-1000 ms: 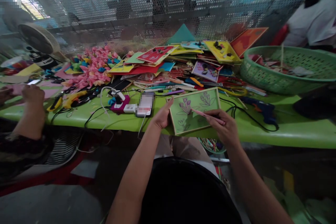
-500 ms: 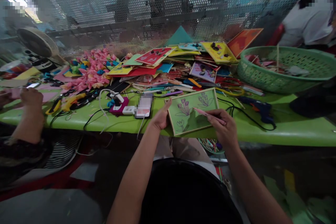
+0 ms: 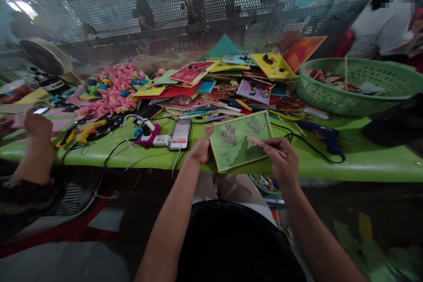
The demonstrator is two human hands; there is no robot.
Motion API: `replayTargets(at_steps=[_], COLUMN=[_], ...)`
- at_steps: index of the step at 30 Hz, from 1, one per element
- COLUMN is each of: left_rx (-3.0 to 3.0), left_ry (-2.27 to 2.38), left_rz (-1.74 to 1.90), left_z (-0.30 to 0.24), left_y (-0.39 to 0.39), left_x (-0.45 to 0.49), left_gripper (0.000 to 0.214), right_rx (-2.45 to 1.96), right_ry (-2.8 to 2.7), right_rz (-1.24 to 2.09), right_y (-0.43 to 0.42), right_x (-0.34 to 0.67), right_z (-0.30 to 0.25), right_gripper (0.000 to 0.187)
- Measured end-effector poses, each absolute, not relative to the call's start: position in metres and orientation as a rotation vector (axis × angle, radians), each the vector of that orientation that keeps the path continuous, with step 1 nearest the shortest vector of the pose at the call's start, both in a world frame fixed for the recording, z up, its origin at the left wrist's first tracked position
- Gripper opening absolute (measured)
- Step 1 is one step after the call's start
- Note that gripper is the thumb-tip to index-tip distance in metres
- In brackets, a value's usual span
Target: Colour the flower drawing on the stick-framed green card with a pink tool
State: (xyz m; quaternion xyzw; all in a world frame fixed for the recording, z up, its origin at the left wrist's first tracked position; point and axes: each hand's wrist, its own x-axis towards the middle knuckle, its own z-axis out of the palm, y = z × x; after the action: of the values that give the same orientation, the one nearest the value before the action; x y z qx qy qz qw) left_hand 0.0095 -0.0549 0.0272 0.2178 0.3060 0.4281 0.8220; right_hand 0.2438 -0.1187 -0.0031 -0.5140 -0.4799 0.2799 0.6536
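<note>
My left hand [image 3: 202, 149] grips the left edge of a green framed picture [image 3: 236, 154], its thumb over the thin wooden rim. Tulips are drawn in dark lines on the green face, two clusters above and a single bloom at lower left. In my right hand [image 3: 284, 162] is a pink pen [image 3: 264, 144], pinched between the fingers. Its tip is at the middle of the picture, right of the larger tulip cluster; I cannot tell whether it touches. The picture tilts up at the front edge of the green table [image 3: 373, 158].
A phone [image 3: 180, 134] and a purple power socket [image 3: 149, 135] with cables lie to the left. Right of the picture is a blue glue gun [image 3: 325, 137]; behind it stands a green basket [image 3: 360, 97]. Framed cards [image 3: 191, 72] pile up behind. A co-worker's hand [image 3: 38, 125] is at far left.
The pen tip has moved slightly right and down relative to the drawing, and dark lines now show near it. The whole view has shifted a little. My left hand keeps its grip.
</note>
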Motion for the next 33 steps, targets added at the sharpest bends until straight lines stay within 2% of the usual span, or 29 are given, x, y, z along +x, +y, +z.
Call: replayTargets(at_steps=[8, 27, 33], left_rx=[0.480, 0.485, 0.454], left_ry=[0.622, 0.646, 0.723], left_rz=[0.908, 0.913, 0.897], left_z=[0.024, 0.029, 0.032], left_y=[-0.054, -0.056, -0.057], left_x=[0.009, 0.012, 0.012], left_gripper=[0.064, 0.053, 0.056], right_rx=[-1.152, -1.161, -1.157], right_ry=[-1.119, -1.271, -1.346], right_rz=[0.659, 0.722, 0.713], right_y=[-0.119, -0.120, -0.121], right_x=[0.245, 0.243, 0.244], right_z=[-0.005, 0.005, 0.004], right_gripper=[0.009, 0.014, 0.014])
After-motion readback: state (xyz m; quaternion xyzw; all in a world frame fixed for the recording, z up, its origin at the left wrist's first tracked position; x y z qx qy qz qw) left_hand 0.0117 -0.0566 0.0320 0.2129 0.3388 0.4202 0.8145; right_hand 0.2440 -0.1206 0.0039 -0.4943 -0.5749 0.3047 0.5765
